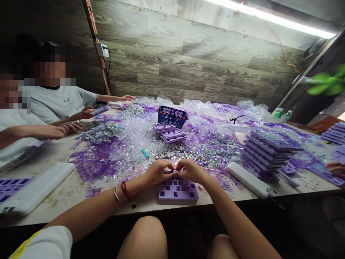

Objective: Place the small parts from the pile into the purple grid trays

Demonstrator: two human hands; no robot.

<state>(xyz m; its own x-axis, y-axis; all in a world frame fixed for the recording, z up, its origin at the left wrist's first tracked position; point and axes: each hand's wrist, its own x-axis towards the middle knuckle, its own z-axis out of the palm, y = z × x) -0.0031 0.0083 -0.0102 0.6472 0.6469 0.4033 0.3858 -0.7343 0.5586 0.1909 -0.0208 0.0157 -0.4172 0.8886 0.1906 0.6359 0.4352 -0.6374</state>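
Observation:
My left hand [161,170] and my right hand [192,169] meet fingertip to fingertip in the middle of the view. Both are closed in a pinch around one small, shiny, clear-looking piece [175,172], too small to name more exactly. Directly below them, near the table's front edge, lies a light purple tray [178,196] with rows of square holes. My hands cover its far part. Just beyond my fingers spreads a heap of small white, grey and blue parts [185,149].
Behind the heap are stacked purple trays [169,133] and a dark blue basket [172,117]. A taller tray stack [265,153] and a white bar [249,180] stand right. Another white bar [40,185] lies left. Co-workers' hands [55,131] work at the left, another [335,168] at the right.

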